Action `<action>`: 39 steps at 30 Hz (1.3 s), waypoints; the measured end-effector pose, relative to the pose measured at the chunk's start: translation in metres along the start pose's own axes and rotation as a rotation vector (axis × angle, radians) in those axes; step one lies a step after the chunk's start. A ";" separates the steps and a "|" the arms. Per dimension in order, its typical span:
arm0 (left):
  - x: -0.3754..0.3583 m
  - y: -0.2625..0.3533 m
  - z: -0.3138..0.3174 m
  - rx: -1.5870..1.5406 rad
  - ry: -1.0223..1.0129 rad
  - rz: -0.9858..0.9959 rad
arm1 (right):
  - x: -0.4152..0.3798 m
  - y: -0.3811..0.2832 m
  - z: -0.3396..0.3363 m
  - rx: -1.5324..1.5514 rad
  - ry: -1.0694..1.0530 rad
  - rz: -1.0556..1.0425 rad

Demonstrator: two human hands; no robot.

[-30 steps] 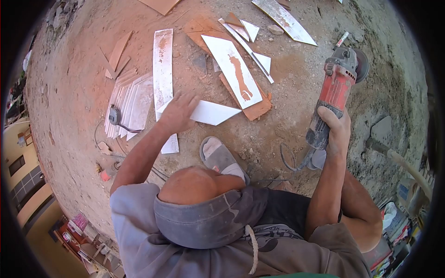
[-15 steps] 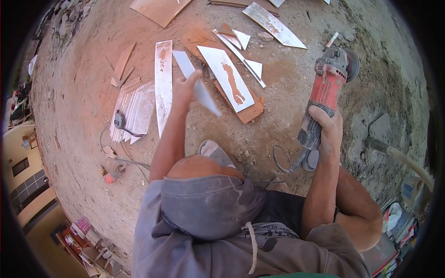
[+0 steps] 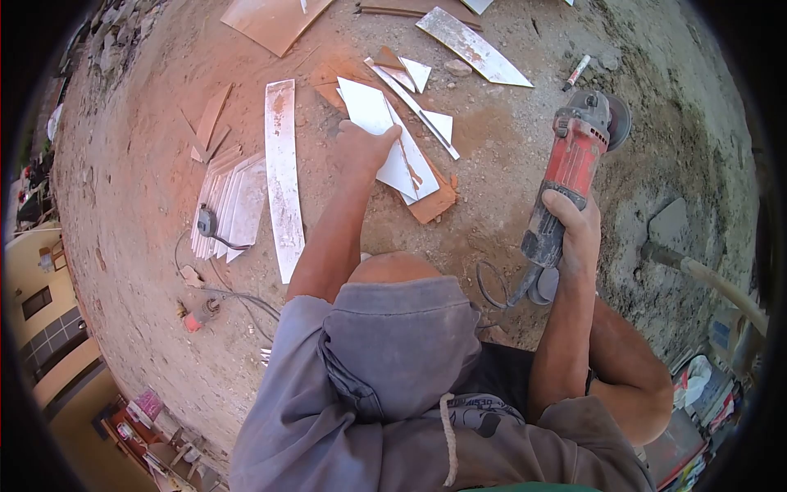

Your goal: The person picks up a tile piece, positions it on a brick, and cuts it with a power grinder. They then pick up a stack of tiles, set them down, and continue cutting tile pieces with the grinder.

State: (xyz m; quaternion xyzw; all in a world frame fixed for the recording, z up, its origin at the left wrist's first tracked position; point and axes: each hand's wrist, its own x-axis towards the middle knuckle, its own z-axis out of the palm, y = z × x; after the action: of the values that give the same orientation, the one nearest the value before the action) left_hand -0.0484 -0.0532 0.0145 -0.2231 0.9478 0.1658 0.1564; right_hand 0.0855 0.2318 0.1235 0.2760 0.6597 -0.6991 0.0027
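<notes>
My left hand (image 3: 361, 149) grips a white cut tile piece (image 3: 379, 135) and holds it flat over the marked tile (image 3: 420, 174), which lies on a reddish board on the dirt. My right hand (image 3: 571, 231) is closed around the body of a red angle grinder (image 3: 574, 164); its disc end points away from me, above the bare ground to the right of the tiles. The grinder's cord loops down by my knee.
A long white tile strip (image 3: 281, 176) and a fan of thin tile strips (image 3: 229, 201) lie on the left. More offcuts (image 3: 471, 47) and a marker (image 3: 576, 72) lie further out. A hose (image 3: 713, 283) runs at the right. Loose cable (image 3: 234, 291) lies near left.
My left hand lifted the white tile piece from the ground near my foot, swung it up and forward, and now has it laid over the marked tile. The grinder hand barely moved.
</notes>
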 end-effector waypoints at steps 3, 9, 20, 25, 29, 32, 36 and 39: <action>-0.006 0.004 -0.002 0.054 -0.012 0.001 | 0.002 0.000 -0.004 0.006 -0.025 0.011; -0.007 -0.005 0.003 0.067 -0.008 0.100 | 0.004 0.004 -0.009 0.052 0.006 0.031; 0.037 -0.017 -0.005 -0.121 0.159 0.204 | 0.006 0.002 -0.009 0.034 0.005 0.064; 0.045 -0.014 -0.006 -0.112 0.169 0.264 | 0.012 0.011 -0.009 0.007 -0.001 0.067; 0.051 -0.020 -0.003 -0.130 0.177 0.287 | 0.014 0.009 -0.005 -0.021 -0.015 0.098; 0.049 -0.020 -0.005 -0.191 0.153 0.271 | 0.012 0.007 0.000 0.006 -0.024 0.077; 0.052 -0.026 -0.008 -0.237 0.173 0.283 | 0.014 0.008 0.004 -0.003 -0.040 0.034; 0.033 -0.016 -0.020 -0.292 0.154 0.188 | 0.014 0.007 0.004 0.005 -0.032 0.043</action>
State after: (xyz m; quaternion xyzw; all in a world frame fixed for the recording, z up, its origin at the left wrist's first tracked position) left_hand -0.0740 -0.0865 0.0167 -0.1658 0.9394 0.2980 0.0333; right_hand 0.0748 0.2325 0.1118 0.2787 0.6517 -0.7049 0.0277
